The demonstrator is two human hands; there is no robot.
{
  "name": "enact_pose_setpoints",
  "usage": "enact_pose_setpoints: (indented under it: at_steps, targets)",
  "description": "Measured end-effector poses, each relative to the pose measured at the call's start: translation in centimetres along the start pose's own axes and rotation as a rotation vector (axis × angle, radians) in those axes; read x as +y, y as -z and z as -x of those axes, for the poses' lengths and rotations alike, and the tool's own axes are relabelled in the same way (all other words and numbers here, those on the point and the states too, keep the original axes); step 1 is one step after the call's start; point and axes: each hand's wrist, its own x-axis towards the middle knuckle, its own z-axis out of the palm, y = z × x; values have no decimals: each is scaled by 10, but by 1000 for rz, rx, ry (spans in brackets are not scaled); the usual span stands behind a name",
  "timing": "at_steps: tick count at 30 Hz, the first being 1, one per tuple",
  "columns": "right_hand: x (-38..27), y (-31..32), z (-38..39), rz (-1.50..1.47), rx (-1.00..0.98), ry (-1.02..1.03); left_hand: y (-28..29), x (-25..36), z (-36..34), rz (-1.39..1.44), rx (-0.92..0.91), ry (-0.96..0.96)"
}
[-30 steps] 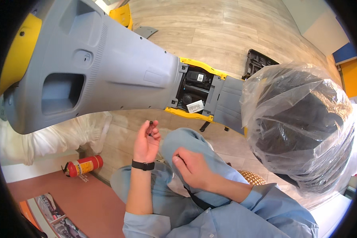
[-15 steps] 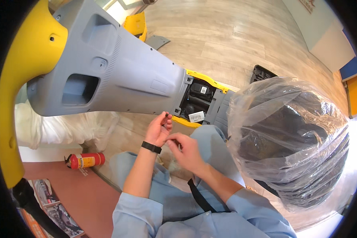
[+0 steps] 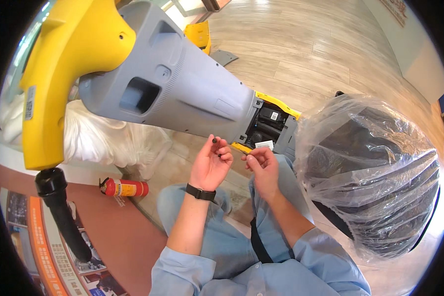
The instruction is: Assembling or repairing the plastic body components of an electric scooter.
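My left hand [image 3: 207,167] is turned palm up, fingers curled around small black screws [image 3: 215,141]. Right of it, my right hand [image 3: 264,175] pinches a small thin dark item [image 3: 246,153], too small to name, at thumb and fingertips. Above both hands lies a grey plastic vehicle body [image 3: 197,84] with an open compartment [image 3: 266,126] edged by yellow trim [image 3: 276,100], holding black components and a white label. At the left is a yellow handlebar housing [image 3: 54,108] with a black grip [image 3: 64,212].
A dark bulky object under clear plastic [image 3: 365,177] fills the right. A red fire extinguisher [image 3: 133,188] and white fabric [image 3: 118,143] lie at left. A yellow part [image 3: 199,35] and grey plate [image 3: 224,56] are on the wooden floor [image 3: 306,39] behind.
Both hands have moved up and right. My right hand has risen beside the left, its pinched fingers now raised. The view has shifted, showing more of the handlebar.
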Motion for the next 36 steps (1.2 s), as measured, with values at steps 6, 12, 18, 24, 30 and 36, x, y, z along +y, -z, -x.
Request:
enact_pose_setpoints:
  at_steps: [6, 12, 18, 24, 30, 36]
  targets:
    - [4, -11, -2, 35, -68, -24, 32, 12, 1, 44, -56, 15]
    - [19, -15, -7, 192, -75, -7, 48, 20, -14, -104, -98, -159]
    - [25, -9, -10, 54, 61, -95, 16, 10, -8, 175, -153, -47]
    - [-1, -24, -6, 429, -76, 358, 16, 11, -1, 202, -222, -40]
    - [-18, -64, -14, 634, -94, 541, 19, 8, 3, 125, -359, -8]
    - [-4, -60, -21, 997, -190, 709, 15, 6, -2, 51, -363, -60]
